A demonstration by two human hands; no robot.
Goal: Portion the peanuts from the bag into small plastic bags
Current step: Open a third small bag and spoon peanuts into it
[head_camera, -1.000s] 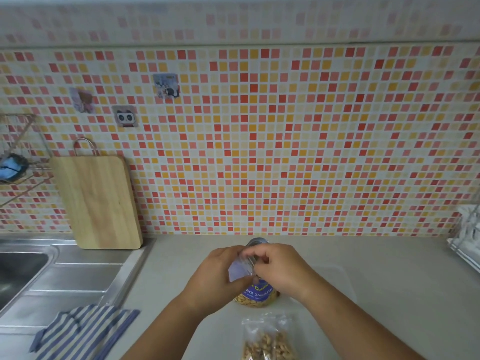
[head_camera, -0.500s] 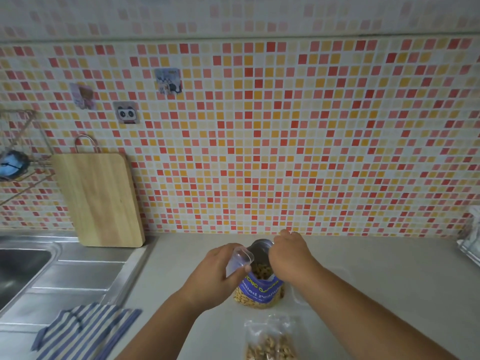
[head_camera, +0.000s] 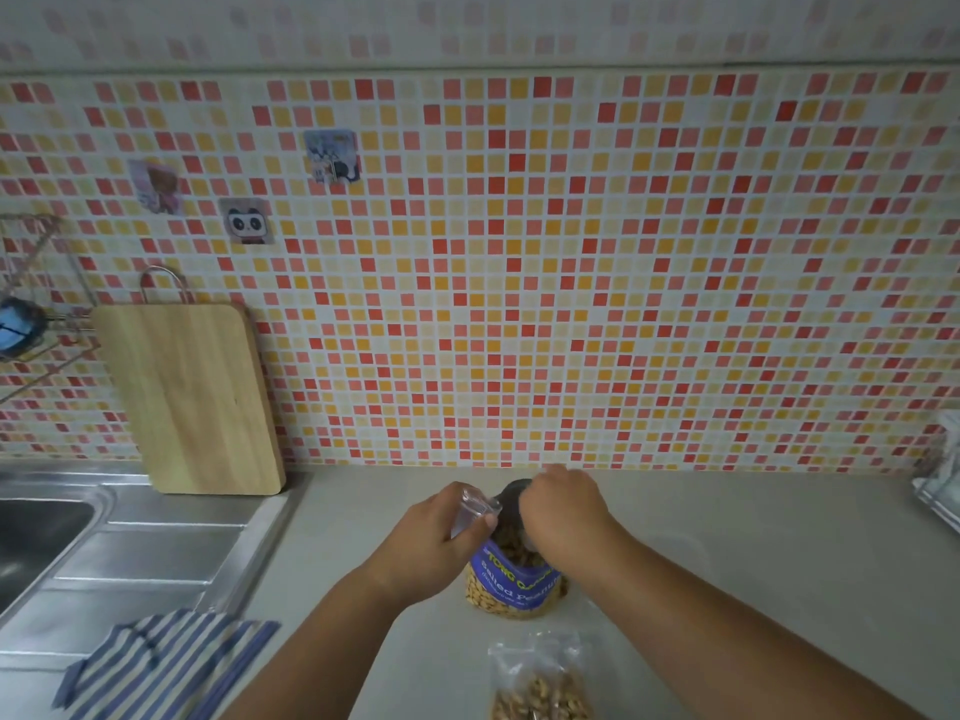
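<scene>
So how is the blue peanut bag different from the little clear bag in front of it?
The blue peanut bag stands upright and open, the right hand reaching in; the small clear bag of peanuts lies flat, untouched. The blue one carries print; the small one is plain. Both hold peanuts on the countertop.

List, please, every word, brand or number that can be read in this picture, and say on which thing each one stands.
"Salted Peanuts": white letters on the blue band of the peanut bag.
"TONG G...": yellow brand line above it; the rest is folded away and blurred.
A small line under "Salted Peanuts": too small to read.
The three wall stickers, among them the panda sticker: pictures only, no readable words.
The small filled bag: no text seen.
</scene>
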